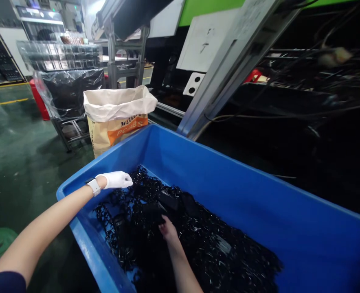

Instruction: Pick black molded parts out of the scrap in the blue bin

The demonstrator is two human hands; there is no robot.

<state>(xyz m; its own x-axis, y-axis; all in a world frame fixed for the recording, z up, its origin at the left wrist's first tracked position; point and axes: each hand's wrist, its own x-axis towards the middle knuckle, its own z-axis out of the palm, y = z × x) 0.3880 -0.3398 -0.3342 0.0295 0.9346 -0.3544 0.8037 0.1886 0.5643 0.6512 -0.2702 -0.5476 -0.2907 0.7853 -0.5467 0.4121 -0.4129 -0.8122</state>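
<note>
Gloved left hand (116, 179) over blue bin's (229, 171) near-left corner, fingers loosely curled, empty, bare right hand (167, 228) grasping black part (155, 211) amid black scrap (229, 252), paper sack (119, 118) beyond

The left hand (116, 179) is wearing a thin white glove — snug, plain, ending at the wrist. Just behind it a smartwatch (93, 186) with a pale band and dark face is circling the wrist, and a dark navy sleeve (3, 283) is covering the upper arm. The right hand (167, 230) is wearing nothing — forearm uncovered too.
</note>
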